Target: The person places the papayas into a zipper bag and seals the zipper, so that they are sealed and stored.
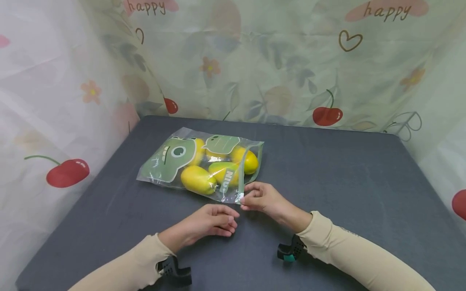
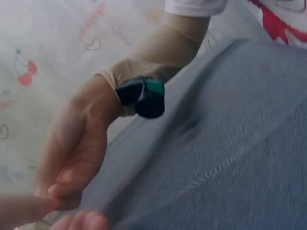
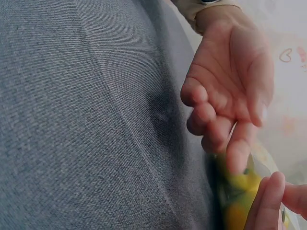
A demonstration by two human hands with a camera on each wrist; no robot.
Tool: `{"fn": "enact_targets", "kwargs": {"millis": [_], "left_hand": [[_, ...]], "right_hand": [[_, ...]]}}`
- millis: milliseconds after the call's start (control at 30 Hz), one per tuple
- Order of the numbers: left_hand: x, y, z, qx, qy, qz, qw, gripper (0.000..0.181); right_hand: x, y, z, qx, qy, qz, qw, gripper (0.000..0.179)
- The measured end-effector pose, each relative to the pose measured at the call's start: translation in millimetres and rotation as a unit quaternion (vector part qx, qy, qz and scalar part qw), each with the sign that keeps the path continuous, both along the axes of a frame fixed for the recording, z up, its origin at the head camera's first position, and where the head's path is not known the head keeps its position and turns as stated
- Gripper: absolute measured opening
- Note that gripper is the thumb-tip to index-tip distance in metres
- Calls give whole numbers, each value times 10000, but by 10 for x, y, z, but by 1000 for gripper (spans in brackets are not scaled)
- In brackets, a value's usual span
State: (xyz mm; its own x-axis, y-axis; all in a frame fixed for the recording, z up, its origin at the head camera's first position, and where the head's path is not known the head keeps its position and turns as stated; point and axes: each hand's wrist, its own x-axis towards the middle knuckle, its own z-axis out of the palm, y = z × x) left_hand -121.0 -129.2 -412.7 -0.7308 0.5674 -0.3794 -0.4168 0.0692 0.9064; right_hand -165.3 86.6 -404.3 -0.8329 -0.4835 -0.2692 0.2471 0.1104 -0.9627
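Observation:
A clear plastic zip bag (image 1: pixel 174 184) with a green cartoon monster print lies flat on the dark table. Several yellow-green mangoes (image 1: pixel 198 180) show through it. At the bag's near right corner, by the end of its green zip strip, my right hand (image 1: pixel 263 200) pinches the edge between thumb and fingers. My left hand (image 1: pixel 214 220) hovers just in front of that corner, fingers loosely bent and holding nothing. The right wrist view shows its palm side, and my right fingertips (image 3: pixel 268 206) pressed together at the lower right. In the left wrist view, my left fingertips (image 2: pixel 81 221) are cut off below.
Dark grey cloth covers the table (image 1: pixel 327 178). A printed curtain (image 1: pixel 255 60) with cherries and flowers hangs behind it and at both sides. Each wrist carries a black camera mount, such as the right one (image 1: pixel 291 248). A thin cable (image 1: pixel 407 123) hangs at the back right corner.

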Motion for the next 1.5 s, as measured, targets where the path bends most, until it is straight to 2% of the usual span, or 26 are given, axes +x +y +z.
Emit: {"fn": "enact_targets", "kwargs": {"millis": [100,233,300,367,533,733,1000,1267,1500], "left_hand": [[9,74,-38,288,-322,665,9968,38],[4,169,-64,804,-731,1606,9810,27],[-3,205,-73,993,-813,1925,9729,21],[-8,234,-77,1103,-815,2100,9680,19],[-27,298,-84,1163,-766,2302,9631,23],[-50,357,-95,1100,-631,2554,9585,16],[-65,400,-74,971,-361,2735,9563,20],[-69,419,-84,844,-199,2871,9540,21],[-78,427,-85,767,-73,3021,9502,22]], "right_hand": [[3,3,-5,22,7,20,10000,39],[-2,1,-17,0,15,44,10000,33],[-5,-1,-22,-22,7,51,10000,29],[-5,0,-25,-59,7,60,10000,27],[-3,1,-25,-117,-31,76,9999,23],[-6,4,-33,-219,-69,62,9997,21],[-2,-18,-39,-414,-166,-16,9990,18],[6,-49,-48,-449,-75,-252,9986,14],[-31,-72,-22,-195,-113,-519,9984,18]]}}
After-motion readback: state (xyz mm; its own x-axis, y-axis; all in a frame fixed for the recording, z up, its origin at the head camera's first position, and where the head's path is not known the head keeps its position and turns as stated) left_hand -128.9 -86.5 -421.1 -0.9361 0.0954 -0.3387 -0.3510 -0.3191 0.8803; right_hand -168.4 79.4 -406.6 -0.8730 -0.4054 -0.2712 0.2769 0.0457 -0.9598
